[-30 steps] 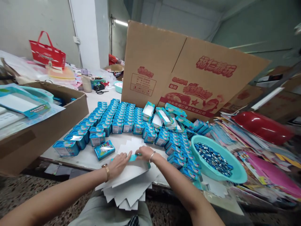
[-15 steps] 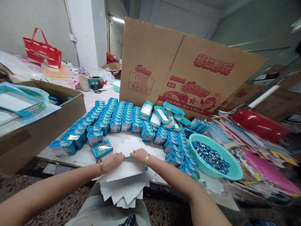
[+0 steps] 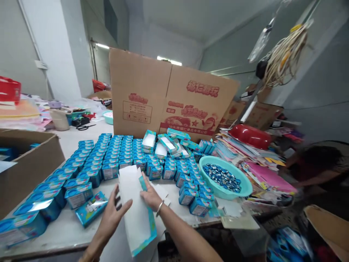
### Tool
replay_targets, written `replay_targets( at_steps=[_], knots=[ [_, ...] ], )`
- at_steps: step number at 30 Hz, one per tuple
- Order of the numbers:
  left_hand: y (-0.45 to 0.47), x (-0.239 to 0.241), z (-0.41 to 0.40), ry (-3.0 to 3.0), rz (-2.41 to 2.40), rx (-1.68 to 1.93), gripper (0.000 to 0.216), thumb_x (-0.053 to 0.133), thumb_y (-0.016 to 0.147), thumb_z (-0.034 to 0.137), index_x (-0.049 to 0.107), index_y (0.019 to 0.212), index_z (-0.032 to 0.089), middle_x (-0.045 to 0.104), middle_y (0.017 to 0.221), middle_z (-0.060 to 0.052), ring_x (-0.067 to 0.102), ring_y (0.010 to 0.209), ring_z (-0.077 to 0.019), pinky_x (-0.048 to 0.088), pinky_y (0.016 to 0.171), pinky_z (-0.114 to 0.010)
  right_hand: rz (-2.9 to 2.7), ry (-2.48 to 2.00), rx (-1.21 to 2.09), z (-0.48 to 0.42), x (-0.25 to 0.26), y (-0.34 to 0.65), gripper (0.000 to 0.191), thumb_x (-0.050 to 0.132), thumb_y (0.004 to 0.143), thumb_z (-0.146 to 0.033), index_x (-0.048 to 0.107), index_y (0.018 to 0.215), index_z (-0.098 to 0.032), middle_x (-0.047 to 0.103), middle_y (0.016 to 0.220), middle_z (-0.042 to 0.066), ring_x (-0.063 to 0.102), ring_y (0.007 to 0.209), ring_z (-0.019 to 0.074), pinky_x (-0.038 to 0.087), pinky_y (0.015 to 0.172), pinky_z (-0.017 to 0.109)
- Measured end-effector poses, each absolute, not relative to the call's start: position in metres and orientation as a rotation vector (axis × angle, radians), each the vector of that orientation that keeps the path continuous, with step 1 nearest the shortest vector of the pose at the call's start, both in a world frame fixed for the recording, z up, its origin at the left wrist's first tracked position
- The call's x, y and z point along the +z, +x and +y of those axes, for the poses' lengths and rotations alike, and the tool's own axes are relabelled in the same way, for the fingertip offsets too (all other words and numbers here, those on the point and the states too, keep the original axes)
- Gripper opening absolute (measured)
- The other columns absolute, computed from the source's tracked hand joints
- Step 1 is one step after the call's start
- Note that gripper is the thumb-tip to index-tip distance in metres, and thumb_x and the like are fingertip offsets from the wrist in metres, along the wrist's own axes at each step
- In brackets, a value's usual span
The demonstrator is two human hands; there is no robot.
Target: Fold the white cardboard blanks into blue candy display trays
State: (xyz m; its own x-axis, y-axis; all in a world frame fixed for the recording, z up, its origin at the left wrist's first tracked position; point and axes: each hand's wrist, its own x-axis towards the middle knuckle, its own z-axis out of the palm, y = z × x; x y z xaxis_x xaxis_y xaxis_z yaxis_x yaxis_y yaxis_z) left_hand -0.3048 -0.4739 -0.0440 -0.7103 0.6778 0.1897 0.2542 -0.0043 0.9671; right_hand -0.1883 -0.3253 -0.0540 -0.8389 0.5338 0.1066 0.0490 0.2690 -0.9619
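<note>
A partly folded cardboard box tray [image 3: 137, 214], white inside with a blue printed edge, stands tilted in front of me over the table edge. My right hand [image 3: 150, 195] grips its right side, thumb over the inner face. My left hand [image 3: 114, 211] is at the left side, fingers spread and thumb in front of the white card; whether it touches is hard to tell. More white card lies behind and below the tray. On the table to the left lies a blue printed box [image 3: 92, 208], close to rows of small blue containers [image 3: 79, 194].
A turquoise basin [image 3: 247, 187] of shiny blue wrapped pieces stands at right, before stacked printed sheets and a red basin [image 3: 249, 136]. Finished-looking trays [image 3: 149, 140] lie before a tall cardboard carton [image 3: 139, 83]. An open carton [image 3: 35, 163] borders the left; another person [image 3: 319, 163] is at far right.
My view has swung to the right. Flat white card was under both hands; now a tray with blue edges is raised upright in my right hand, and my left hand has opened beside it.
</note>
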Motion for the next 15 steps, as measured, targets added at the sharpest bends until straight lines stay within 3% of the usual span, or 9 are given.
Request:
replay_targets(
  at_steps=[4,6,9,13,15],
  knots=[
    [-0.302,-0.079,-0.462,0.838,1.643,1.735,0.084,0.065,0.066,0.052,0.032,0.140,0.028,0.053,0.132,-0.009,0.050,0.120,-0.0346,0.049,0.090,-0.044,-1.979,-0.573,1.627,-0.337,-0.085,-0.195,0.070,0.045,0.072,-0.011,0.032,0.139,-0.031,0.052,0.131,0.001,0.054,0.113,0.0181,0.045,0.089,0.031],
    [-0.311,-0.084,-0.459,0.821,1.586,1.656,0.079,0.067,0.063,0.050,0.040,0.135,0.030,0.055,0.130,-0.009,0.051,0.119,-0.0353,0.050,0.089,-0.044,-1.898,-0.621,1.645,-0.337,-0.098,-0.197,0.049,0.048,0.075,-0.016,0.048,0.122,-0.027,0.062,0.105,0.001,0.060,0.090,0.0172,0.047,0.075,0.028],
    [-0.322,-0.083,-0.455,0.790,1.545,1.577,0.071,0.069,0.062,0.049,0.049,0.125,0.026,0.055,0.130,-0.011,0.050,0.119,-0.0366,0.049,0.090,-0.046,-1.791,-0.717,1.597,-0.335,-0.110,-0.199,0.013,0.050,0.079,-0.026,0.055,0.090,-0.021,0.055,0.073,-0.003,0.053,0.068,0.0139,0.043,0.064,0.024],
    [-0.330,-0.081,-0.449,0.864,1.559,1.652,0.069,0.067,0.063,0.044,0.050,0.127,0.025,0.043,0.143,-0.008,0.034,0.133,-0.0323,0.034,0.106,-0.045,-1.814,-0.628,1.656,-0.332,-0.110,-0.202,0.017,0.053,0.082,-0.036,0.053,0.081,-0.019,0.052,0.070,-0.003,0.049,0.067,0.0122,0.040,0.066,0.024],
    [-0.333,-0.081,-0.447,0.914,1.549,1.642,0.064,0.065,0.064,0.042,0.055,0.124,0.024,0.043,0.142,-0.007,0.033,0.134,-0.0324,0.031,0.107,-0.045,-1.851,-0.578,1.691,-0.328,-0.108,-0.202,0.023,0.053,0.084,-0.041,0.053,0.080,-0.018,0.053,0.071,-0.003,0.049,0.067,0.0121,0.041,0.068,0.024]
  ],
)
